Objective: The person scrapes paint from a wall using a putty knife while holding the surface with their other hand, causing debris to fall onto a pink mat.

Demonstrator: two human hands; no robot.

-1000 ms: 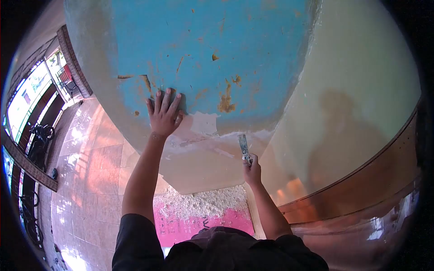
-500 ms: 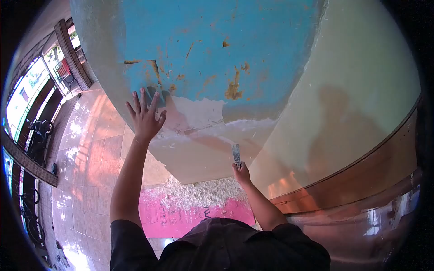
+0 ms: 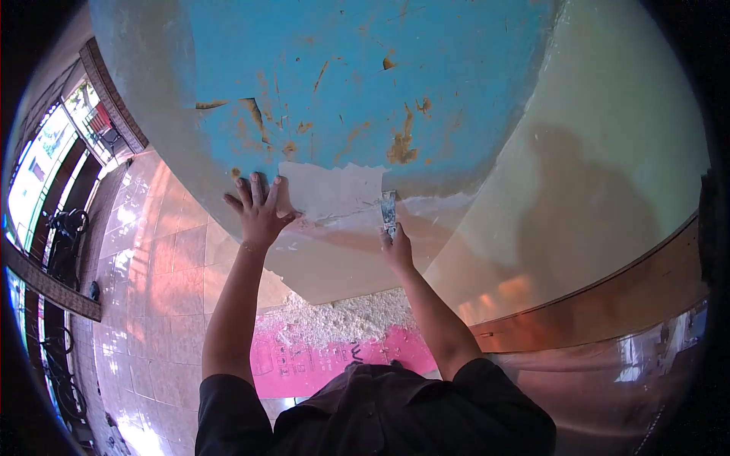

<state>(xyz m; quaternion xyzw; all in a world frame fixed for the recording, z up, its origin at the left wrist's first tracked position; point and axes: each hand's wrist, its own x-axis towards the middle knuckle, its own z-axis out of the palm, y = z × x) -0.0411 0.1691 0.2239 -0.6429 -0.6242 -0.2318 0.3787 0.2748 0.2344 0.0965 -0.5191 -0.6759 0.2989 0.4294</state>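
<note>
My left hand [image 3: 261,216] lies with spread fingers on the wall, at the lower edge of its blue paint [image 3: 327,114]. In my right hand [image 3: 396,245] is a scraper [image 3: 388,210], gripped by its handle with the blade pointing up. The blade overlaps the right end of a pale scraped patch [image 3: 334,190], close to the blue paint's ragged lower border. Brown marks and peeled spots show in the paint above. Below the patch the wall is bare beige [image 3: 342,266].
White scrapings [image 3: 342,319] are heaped at the wall's foot on a pink printed sheet [image 3: 304,368]. A greenish wall [image 3: 608,190] with a brown base band [image 3: 593,308] runs to the right. Glossy tiles [image 3: 167,281] cover the floor at left, with bicycles [image 3: 65,357] beyond.
My right hand has raised the scraper from the lower beige wall up to the pale patch. My left hand has slid slightly down and right, still spread. The view has shifted a little.
</note>
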